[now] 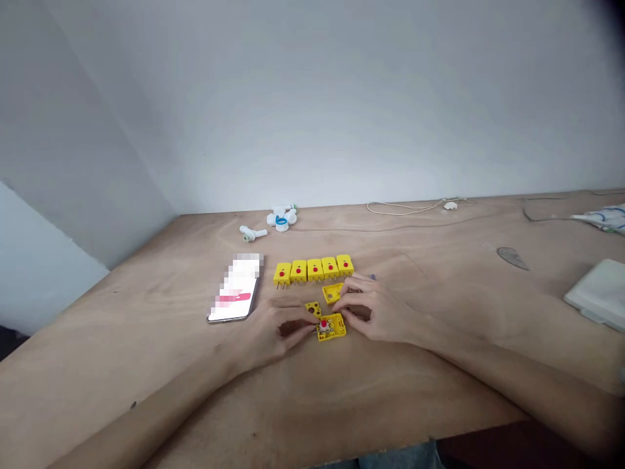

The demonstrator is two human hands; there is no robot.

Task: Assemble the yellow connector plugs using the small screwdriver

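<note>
An open yellow casing with a red button inside lies on the table in front of me. My left hand is closed at its left end, with thumb and fingertips pinched at the casing's edge. At the right upper corner, my right hand has its fingers drawn together; what they hold, if anything, is too small to tell. Just above lies a yellow cover, partly hidden by the right fingers. A small yellow piece with holes sits behind the left fingertips.
Several yellow plugs with red buttons stand in a row behind the hands. A phone lies to the left. White fittings, a thin cable and a white case are farther out.
</note>
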